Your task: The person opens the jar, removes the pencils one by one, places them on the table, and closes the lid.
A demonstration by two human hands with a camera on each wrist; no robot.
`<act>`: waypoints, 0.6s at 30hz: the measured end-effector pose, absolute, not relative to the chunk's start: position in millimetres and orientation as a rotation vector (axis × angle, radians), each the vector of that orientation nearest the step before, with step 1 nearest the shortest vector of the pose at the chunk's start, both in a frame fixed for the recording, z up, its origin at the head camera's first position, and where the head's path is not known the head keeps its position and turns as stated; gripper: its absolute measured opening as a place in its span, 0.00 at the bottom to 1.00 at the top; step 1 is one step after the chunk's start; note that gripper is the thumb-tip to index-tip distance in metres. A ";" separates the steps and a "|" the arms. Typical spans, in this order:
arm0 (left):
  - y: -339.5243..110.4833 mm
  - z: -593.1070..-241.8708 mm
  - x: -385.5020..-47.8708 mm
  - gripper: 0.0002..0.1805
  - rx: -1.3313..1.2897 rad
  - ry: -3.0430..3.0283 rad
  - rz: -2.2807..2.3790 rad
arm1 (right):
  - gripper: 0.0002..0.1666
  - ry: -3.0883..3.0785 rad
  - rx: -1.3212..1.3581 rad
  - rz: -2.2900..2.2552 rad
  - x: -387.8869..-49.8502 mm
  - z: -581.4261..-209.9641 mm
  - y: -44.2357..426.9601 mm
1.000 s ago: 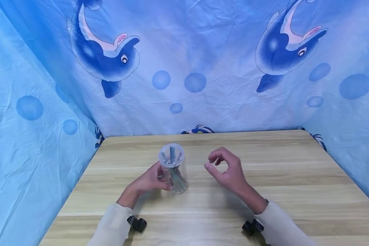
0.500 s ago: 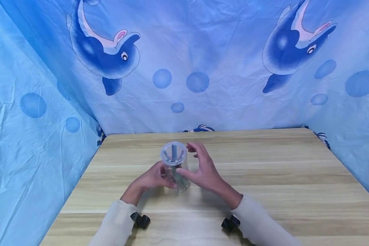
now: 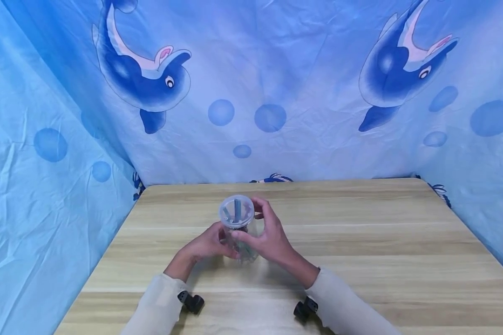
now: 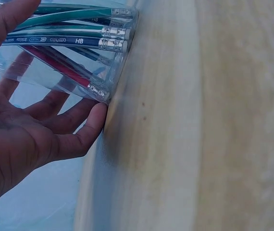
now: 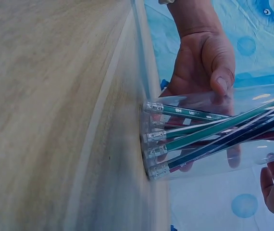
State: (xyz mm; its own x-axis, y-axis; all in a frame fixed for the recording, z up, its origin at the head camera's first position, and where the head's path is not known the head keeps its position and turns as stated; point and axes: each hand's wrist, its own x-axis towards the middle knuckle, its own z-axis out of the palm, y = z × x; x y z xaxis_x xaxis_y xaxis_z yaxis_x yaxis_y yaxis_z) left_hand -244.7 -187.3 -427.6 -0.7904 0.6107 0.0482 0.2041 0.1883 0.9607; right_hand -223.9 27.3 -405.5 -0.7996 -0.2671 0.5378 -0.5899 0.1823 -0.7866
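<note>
A clear plastic jar point(image 3: 246, 253) stands upright on the table, with a whitish round rim or lid point(image 3: 236, 224) at its top. Several pencils point(image 4: 65, 42) in green, dark blue and red lean inside it, their metal-ferruled ends at the bottom. My left hand point(image 3: 209, 242) grips the lower left side of the jar, also seen in the left wrist view, where the hand point(image 4: 31, 130) curls round its base. Higher up on the right, my right hand point(image 3: 270, 235) holds the jar between thumb and fingers. Its fingertips point(image 5: 272, 158) touch the jar wall in the right wrist view.
The light wooden table point(image 3: 360, 260) spreads out on both sides of the jar. Behind it and to the sides hangs a blue curtain point(image 3: 310, 93) printed with dolphins and bubbles. A small black camera point(image 3: 306, 309) sits on each wrist.
My right hand has come in from the right and taken hold of the jar's upper part. The left hand keeps its grip, and the jar has hardly moved.
</note>
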 end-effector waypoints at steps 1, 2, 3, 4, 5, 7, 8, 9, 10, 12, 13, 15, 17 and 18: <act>-187.6 -428.7 -244.3 0.43 0.768 2.121 1.635 | 0.46 -2.185 0.821 1.651 -223.5 -406.6 27.1; -187.7 -429.8 -244.2 0.43 0.770 2.118 1.636 | 0.46 -2.182 0.825 1.651 -223.4 -407.6 26.8; -187.8 -430.7 -244.1 0.43 0.772 2.118 1.637 | 0.45 -2.179 0.829 1.651 -223.0 -408.4 26.8; -187.8 -431.5 -244.0 0.43 0.773 2.117 1.638 | 0.45 -2.177 0.834 1.651 -222.7 -409.0 26.9; -187.7 -432.1 -243.8 0.43 0.772 2.119 1.638 | 0.44 -2.169 0.841 1.650 -222.4 -409.3 27.1; -187.7 -433.0 -243.2 0.44 0.769 2.122 1.636 | 0.43 -2.157 0.852 1.649 -221.6 -409.7 27.4; -187.7 -433.3 -242.9 0.44 0.765 2.126 1.632 | 0.43 -2.150 0.858 1.650 -220.9 -409.7 27.4; -187.7 -433.3 -242.4 0.44 0.764 2.129 1.628 | 0.43 -2.149 0.860 1.649 -220.3 -409.7 27.4; -187.7 -433.3 -242.0 0.44 0.763 2.134 1.624 | 0.43 -2.149 0.861 1.644 -219.9 -409.7 27.3; -187.6 -433.1 -241.1 0.45 0.759 2.138 1.621 | 0.43 -2.154 0.861 1.633 -219.2 -410.3 27.0; -187.5 -433.0 -240.7 0.45 0.758 2.140 1.619 | 0.43 -2.157 0.859 1.628 -218.8 -410.7 26.8; -187.7 -432.6 -239.7 0.45 0.753 2.143 1.615 | 0.43 -2.165 0.855 1.619 -218.3 -411.7 26.1; -188.5 -433.0 -238.8 0.45 0.750 2.138 1.618 | 0.43 -2.167 0.856 1.616 -217.4 -412.7 25.2; -189.0 -433.2 -238.2 0.45 0.750 2.134 1.619 | 0.43 -2.164 0.857 1.619 -216.8 -413.2 24.6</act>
